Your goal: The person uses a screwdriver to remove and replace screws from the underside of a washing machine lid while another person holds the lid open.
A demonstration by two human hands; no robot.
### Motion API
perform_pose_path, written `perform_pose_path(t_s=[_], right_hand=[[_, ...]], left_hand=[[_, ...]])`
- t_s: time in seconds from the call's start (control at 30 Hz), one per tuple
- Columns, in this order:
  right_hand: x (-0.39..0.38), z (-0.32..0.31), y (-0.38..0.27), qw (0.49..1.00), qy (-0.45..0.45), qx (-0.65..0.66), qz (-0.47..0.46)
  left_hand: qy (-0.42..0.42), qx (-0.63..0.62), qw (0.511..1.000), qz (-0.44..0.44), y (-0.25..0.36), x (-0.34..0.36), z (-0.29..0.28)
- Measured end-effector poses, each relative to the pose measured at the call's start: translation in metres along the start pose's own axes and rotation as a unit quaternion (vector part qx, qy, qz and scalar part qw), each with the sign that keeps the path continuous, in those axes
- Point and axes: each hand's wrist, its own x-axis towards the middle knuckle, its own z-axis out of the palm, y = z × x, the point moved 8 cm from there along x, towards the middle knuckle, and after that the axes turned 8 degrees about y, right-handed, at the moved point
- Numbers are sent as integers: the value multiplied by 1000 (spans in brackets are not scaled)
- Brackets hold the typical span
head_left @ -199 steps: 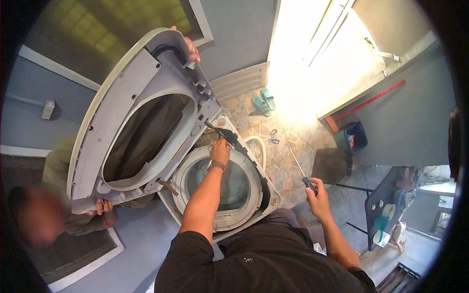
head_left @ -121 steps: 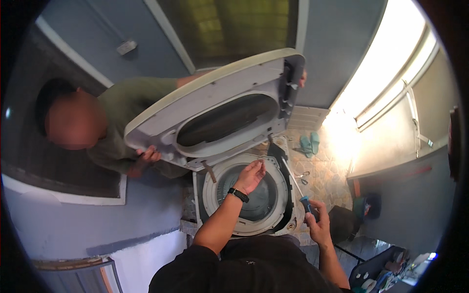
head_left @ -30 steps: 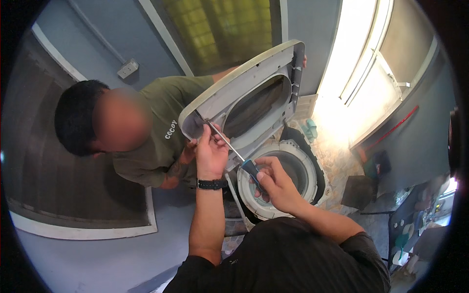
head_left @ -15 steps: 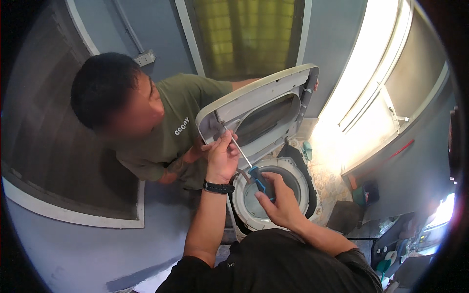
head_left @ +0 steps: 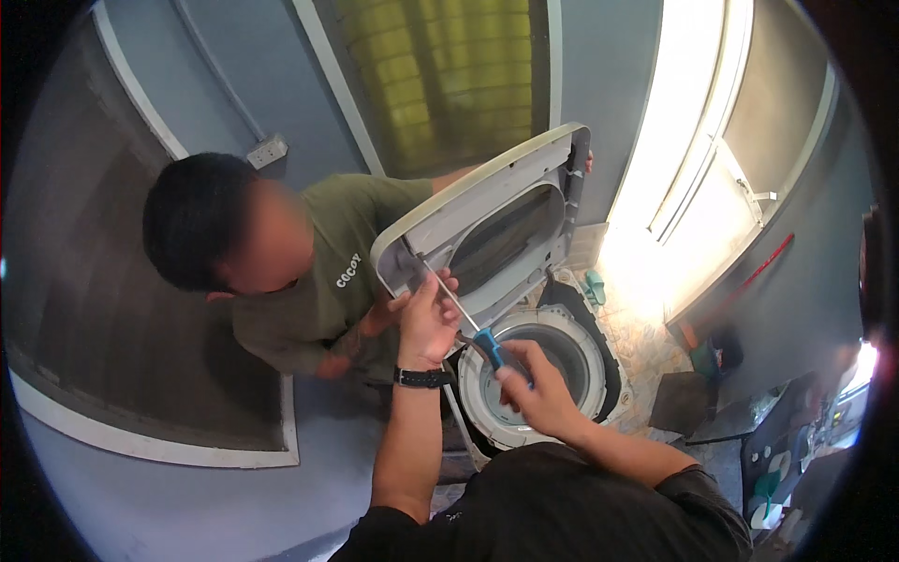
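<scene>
A screwdriver [head_left: 489,347] with a blue and dark handle slants up to the left, its long thin shaft reaching the underside of a raised washing machine top cover [head_left: 487,178]. My right hand [head_left: 541,389] is closed round the handle. Near the tip, the fingers of my left hand [head_left: 428,323] are closed at the shaft, close to the cover's near corner. Whatever the tip meets there is too small to make out. Below the cover is the open washing machine, its round tub ring [head_left: 592,361] showing behind my right hand.
At the left a co-worker in a green shirt [head_left: 361,211] stands by the cover, one hand [head_left: 589,162] at its far edge. Green slippers [head_left: 595,286] lie on the tiled floor beyond the machine. A bright doorway [head_left: 670,140] and a grey wall [head_left: 777,318] are on the right.
My right hand's fingers have closed further round the screwdriver handle. The co-worker's head has tipped downward. My left hand stays at the shaft, and the whole view has shifted slightly.
</scene>
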Motion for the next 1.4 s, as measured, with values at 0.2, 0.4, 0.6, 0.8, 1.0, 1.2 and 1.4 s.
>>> perform_pose_path(t_s=[0.2, 0.4, 0.6, 0.8, 1.0, 1.2, 1.4], right_hand=[[-4, 13, 11, 933, -27, 307, 184], [-1, 2, -37, 938, 44, -276, -206], [4, -2, 4, 993, 7, 54, 106], [1, 9, -37, 916, 4, -369, -157], [9, 8, -5, 952, -34, 254, 171], [10, 13, -2, 941, -37, 241, 237], [11, 18, 7, 870, -31, 391, 298]], left_hand=[[-11, 2, 1000, -5, 3, 8, -10], [34, -15, 999, -14, -3, 7, -13], [-27, -7, 1000, -14, 3, 5, -1], [-17, 17, 1000, 9, -1, 13, -16], [46, -30, 998, 1, -28, -6, -36], [122, -15, 992, -24, -68, -24, -59], [82, 149, 979, 114, -2, -43, -49]])
